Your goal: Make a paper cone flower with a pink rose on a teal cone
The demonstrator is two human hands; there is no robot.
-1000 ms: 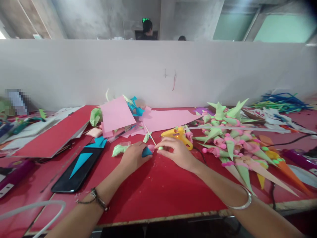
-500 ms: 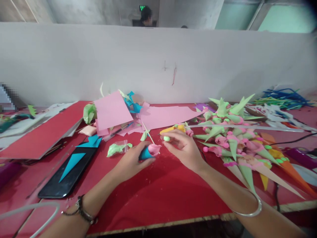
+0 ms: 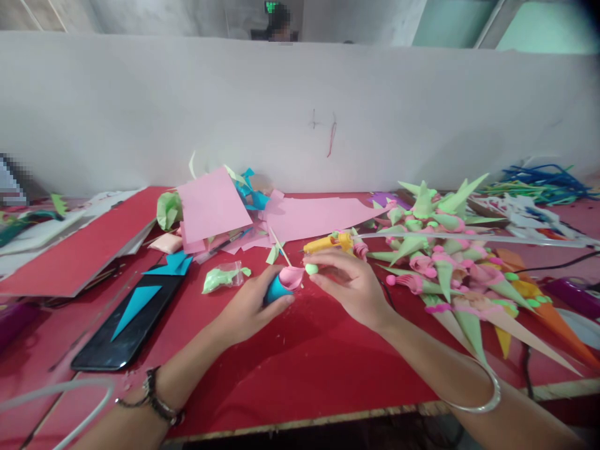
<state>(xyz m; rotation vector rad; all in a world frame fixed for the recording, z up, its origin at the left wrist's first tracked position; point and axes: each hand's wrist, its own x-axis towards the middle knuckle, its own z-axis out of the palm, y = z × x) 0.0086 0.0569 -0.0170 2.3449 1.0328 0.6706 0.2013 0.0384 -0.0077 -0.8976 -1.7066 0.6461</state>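
My left hand [image 3: 257, 299] is closed around a blue paper cone [image 3: 277, 289] whose open end shows a pink lining [image 3: 291, 275]. A thin pale stick [image 3: 280, 247] slants up behind that cone. Between the thumb and fingertips of my right hand [image 3: 349, 284] is a small light-green ball [image 3: 310, 269], a short gap to the right of the pink end. Just beyond those fingers lies a yellow glue gun [image 3: 328, 242]. A clear bag of light-green clay [image 3: 225, 279] rests left of the cone.
A pile of green and pink paper cones [image 3: 445, 269] covers the right side. Pink paper sheets [image 3: 213, 203] lie at the back, before a pale partition [image 3: 187, 106]. A black phone [image 3: 135, 325] bearing blue paper pieces is at left, near a red board [image 3: 84, 244].
The green ball in my right hand has moved slightly left and down, nearer the pink end of the cone. My left hand keeps its hold, and the view has tilted a little downward.
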